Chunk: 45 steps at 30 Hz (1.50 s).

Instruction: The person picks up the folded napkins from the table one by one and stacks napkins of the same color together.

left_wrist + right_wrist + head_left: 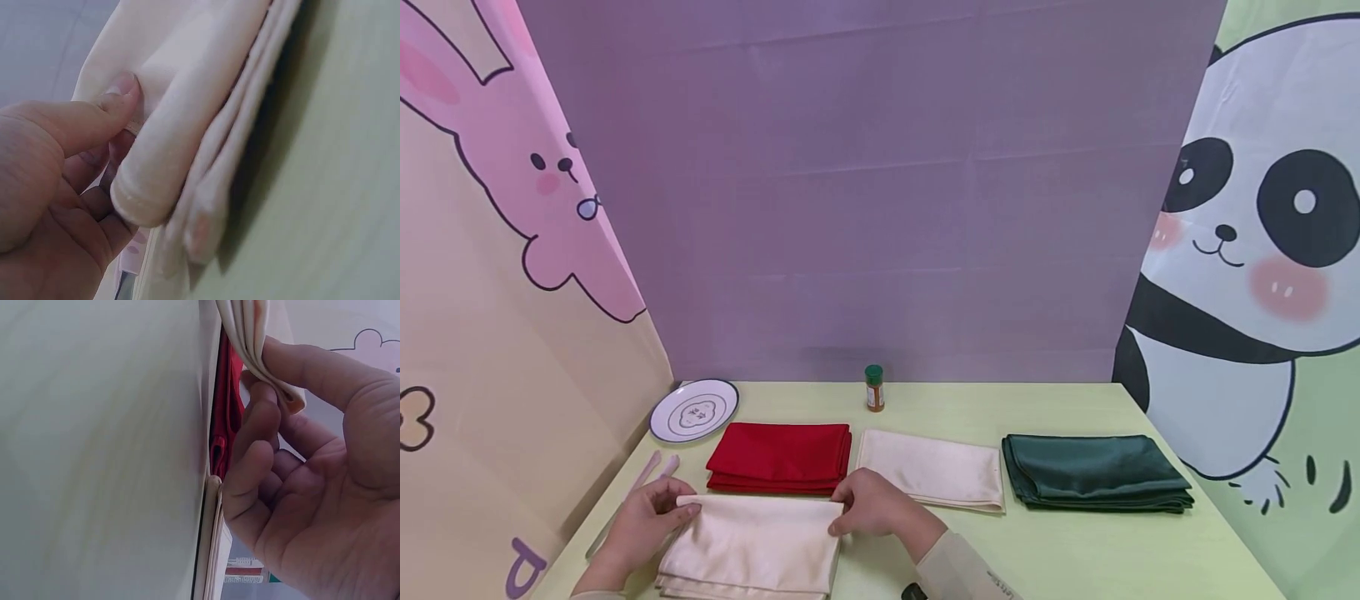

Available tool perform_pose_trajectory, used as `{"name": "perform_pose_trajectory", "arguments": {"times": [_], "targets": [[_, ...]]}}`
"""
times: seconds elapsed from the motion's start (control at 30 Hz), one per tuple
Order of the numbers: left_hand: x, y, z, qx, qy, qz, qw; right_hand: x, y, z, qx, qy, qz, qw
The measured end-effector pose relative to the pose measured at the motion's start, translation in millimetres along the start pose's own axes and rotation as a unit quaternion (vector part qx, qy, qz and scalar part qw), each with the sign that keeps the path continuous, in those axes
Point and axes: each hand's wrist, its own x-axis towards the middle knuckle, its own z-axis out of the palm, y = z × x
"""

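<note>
A folded cream cloth [752,546] lies at the front left of the table, its layers stacked. My left hand [643,525] pinches its far left corner; in the left wrist view the thumb [125,94] presses on top of the fabric with fingers beneath. At the far right corner my right hand [876,508] pinches the layered edge between thumb and fingers, and the right wrist view shows that corner raised off the table. Just behind this cloth sits a folded red cloth [782,457]. Right of that lies another folded cream cloth [932,468], near my right hand.
A folded dark green cloth [1097,472] lies at the right. At the back left is a white plate [694,410] with a dark rim. A small green-capped bottle [874,389] stands at the back. Slim pinkish utensils [647,468] lie beside my left hand, partly hidden.
</note>
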Motion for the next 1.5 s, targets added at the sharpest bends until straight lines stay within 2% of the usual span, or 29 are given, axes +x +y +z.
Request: {"name": "perform_pose_trajectory", "arguments": {"times": [0.33,0.57,0.77,0.9,1.0,1.23,1.5], "targets": [[-1.1,5.2,0.5,0.015,0.002,0.004,0.9999,-1.3,0.6,-5.5,0.0,0.006,-0.005,1.0],[-0.3,3.9,0.7,-0.003,0.0,0.018,0.9998,-1.0,2.4,-10.4,-0.01,0.027,-0.012,1.0],[-1.9,3.8,0.9,-0.046,-0.016,0.041,0.998,-0.2,1.6,-14.8,-0.008,0.035,-0.019,0.999],[-2.1,3.0,1.7,-0.084,-0.029,0.054,0.9946,0.6,2.3,-14.6,0.012,0.031,-0.018,0.999],[-2.6,3.5,2.4,-0.104,-0.035,0.047,0.9928,0.1,1.8,-14.3,0.036,0.029,-0.014,0.999],[-3.8,6.4,3.6,-0.126,-0.048,0.042,0.99,-0.6,-1.2,-16.4,0.086,0.035,-0.013,0.996],[-2.3,7.4,4.9,-0.127,-0.046,0.049,0.9897,2.0,1.4,-17.7,0.105,0.054,-0.019,0.993]]}}
